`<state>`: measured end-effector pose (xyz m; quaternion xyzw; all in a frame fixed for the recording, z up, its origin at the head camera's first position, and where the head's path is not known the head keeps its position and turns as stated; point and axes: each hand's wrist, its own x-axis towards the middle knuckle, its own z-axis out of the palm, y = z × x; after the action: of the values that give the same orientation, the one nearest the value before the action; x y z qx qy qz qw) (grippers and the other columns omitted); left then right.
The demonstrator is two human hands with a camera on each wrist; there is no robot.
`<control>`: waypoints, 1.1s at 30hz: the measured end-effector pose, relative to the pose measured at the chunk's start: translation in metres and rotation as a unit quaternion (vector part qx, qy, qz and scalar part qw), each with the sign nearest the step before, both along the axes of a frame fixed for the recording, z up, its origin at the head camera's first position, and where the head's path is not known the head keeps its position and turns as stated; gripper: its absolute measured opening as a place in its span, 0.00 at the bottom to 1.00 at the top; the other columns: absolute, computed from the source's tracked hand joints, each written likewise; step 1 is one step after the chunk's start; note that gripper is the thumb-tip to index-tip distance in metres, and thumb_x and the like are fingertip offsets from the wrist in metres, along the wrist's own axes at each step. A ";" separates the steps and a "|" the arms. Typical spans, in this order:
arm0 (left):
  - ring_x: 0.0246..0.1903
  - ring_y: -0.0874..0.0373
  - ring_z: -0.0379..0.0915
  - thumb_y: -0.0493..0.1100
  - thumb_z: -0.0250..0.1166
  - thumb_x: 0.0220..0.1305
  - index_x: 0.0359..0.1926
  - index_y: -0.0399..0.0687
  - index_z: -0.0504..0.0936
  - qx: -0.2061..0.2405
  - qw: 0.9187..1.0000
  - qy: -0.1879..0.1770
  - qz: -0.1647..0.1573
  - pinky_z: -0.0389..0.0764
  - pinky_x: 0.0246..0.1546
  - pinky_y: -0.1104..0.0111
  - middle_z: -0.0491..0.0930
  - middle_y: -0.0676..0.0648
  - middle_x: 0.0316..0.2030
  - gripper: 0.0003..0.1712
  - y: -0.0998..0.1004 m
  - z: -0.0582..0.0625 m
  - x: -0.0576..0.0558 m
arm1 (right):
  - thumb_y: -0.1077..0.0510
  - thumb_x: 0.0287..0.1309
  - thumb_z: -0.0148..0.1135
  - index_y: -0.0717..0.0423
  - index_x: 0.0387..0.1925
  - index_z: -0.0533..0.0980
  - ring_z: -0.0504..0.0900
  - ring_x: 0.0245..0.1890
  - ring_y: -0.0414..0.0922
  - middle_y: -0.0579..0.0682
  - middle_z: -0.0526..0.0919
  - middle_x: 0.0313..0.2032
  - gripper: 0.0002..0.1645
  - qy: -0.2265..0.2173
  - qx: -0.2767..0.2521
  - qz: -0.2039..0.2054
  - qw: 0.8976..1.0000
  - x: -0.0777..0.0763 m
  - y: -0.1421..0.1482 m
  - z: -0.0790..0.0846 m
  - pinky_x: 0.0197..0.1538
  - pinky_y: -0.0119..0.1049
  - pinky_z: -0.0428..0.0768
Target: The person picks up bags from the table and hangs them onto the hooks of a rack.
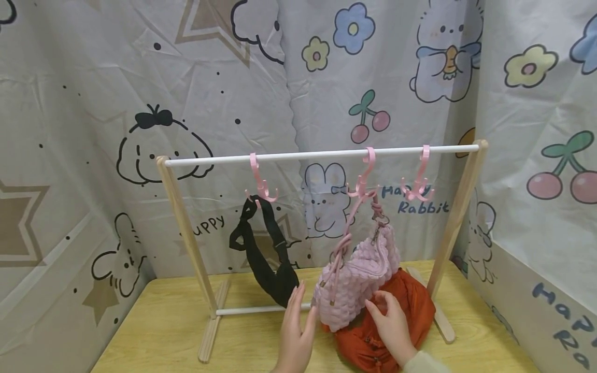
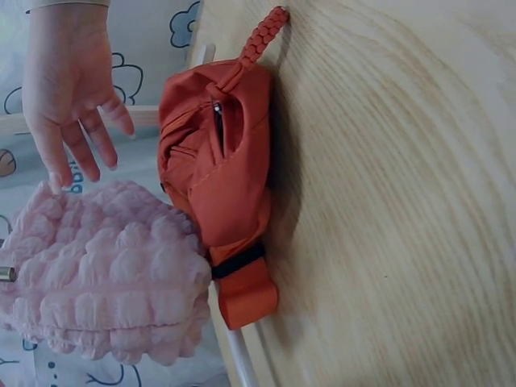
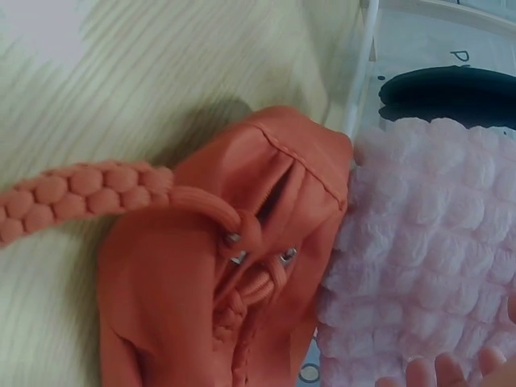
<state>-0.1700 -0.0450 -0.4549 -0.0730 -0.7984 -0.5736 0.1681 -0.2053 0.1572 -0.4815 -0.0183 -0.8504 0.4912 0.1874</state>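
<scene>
A pink puffy quilted bag [image 1: 356, 269] hangs by its knotted cord strap from the middle pink hook [image 1: 363, 178]. My left hand [image 1: 296, 331] is beside its lower left side, fingers extended and gripping nothing. To its lower right is my right hand [image 1: 392, 324], thumb and fingers apart; in the left wrist view the right hand [image 2: 72, 89] has loosely spread fingers close to the pink bag [image 2: 105, 274]. Right fingertips [image 3: 447, 371] show at the bag's edge in the right wrist view. Below lies an orange-red bag [image 1: 412, 305] with a braided strap [image 3: 89, 191].
A black bag [image 1: 266, 264] hangs from the left pink hook [image 1: 255, 171]. The right hook [image 1: 423, 173] holds nothing. All hooks sit on the white bar [image 1: 308, 155] of a wooden-legged rack, which stands on a yellow wood-grain table [image 1: 172, 300] before a printed curtain [image 1: 261, 93].
</scene>
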 end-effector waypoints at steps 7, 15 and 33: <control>0.71 0.35 0.59 0.38 0.57 0.74 0.71 0.36 0.66 -0.005 1.000 -0.004 0.010 0.62 0.67 0.39 0.65 0.34 0.71 0.28 -0.004 -0.007 0.001 | 0.60 0.65 0.65 0.71 0.50 0.75 0.82 0.45 0.56 0.64 0.81 0.46 0.19 -0.036 -0.001 0.035 0.999 0.004 -0.003 -0.005 0.47 0.44 0.80; 0.69 0.35 0.61 0.40 0.58 0.74 0.71 0.37 0.67 -0.010 0.999 -0.033 0.003 0.64 0.66 0.38 0.66 0.34 0.70 0.28 -0.009 -0.009 0.004 | 0.56 0.63 0.67 0.71 0.54 0.74 0.78 0.55 0.62 0.66 0.80 0.52 0.25 -0.119 0.037 0.090 0.988 0.006 -0.008 -0.012 0.56 0.58 0.77; 0.67 0.33 0.63 0.43 0.58 0.74 0.70 0.36 0.68 -0.006 0.998 -0.067 0.009 0.66 0.64 0.38 0.68 0.33 0.68 0.28 -0.011 -0.020 0.011 | 0.61 0.40 0.81 0.69 0.64 0.69 0.66 0.61 0.77 0.75 0.69 0.63 0.49 -0.222 0.267 0.155 0.925 0.013 -0.017 -0.039 0.51 0.78 0.69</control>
<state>-0.1592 -0.0557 -0.4749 -0.0285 -0.8118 -0.5711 0.1185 -0.1924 0.1406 -0.5208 0.0561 -0.9622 0.2519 -0.0874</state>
